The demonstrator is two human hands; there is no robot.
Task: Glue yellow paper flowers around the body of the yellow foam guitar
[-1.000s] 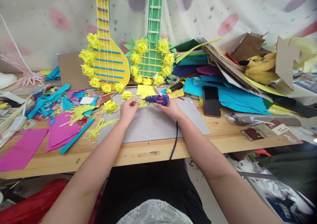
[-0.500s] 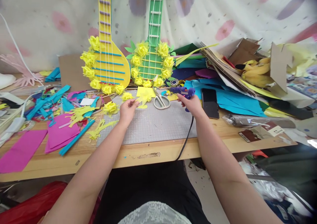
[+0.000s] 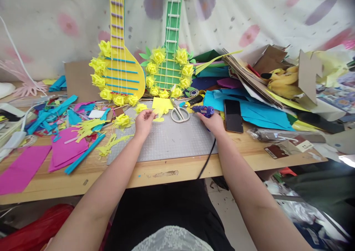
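My left hand (image 3: 144, 123) is closed in a pinch over the left part of the grey cutting mat (image 3: 172, 143). A yellow paper petal (image 3: 158, 113) shows at its fingertips; fine detail there is too small to tell. In my right hand (image 3: 213, 124) is a purple-blue glue gun (image 3: 203, 110), its nozzle pointing left and its black cord (image 3: 207, 160) running down over the table edge. Scissors (image 3: 180, 114) with pale handles lie between both hands. Behind them is a yellow paper square (image 3: 162, 104). Yellow paper roses (image 3: 122, 121) lie left of my left hand.
Against the curtain stand a yellow paper-covered instrument (image 3: 124, 69) and a green one (image 3: 170, 71), both trimmed with yellow roses. A phone (image 3: 233, 116) lies right of the glue gun, beside blue paper (image 3: 263, 112). Magenta sheets (image 3: 68, 147) and coloured scraps cover the left side.
My right hand has brought the glue gun slightly lower and to the left, nearer the scissors. My left hand has stayed almost in place, still pinching.
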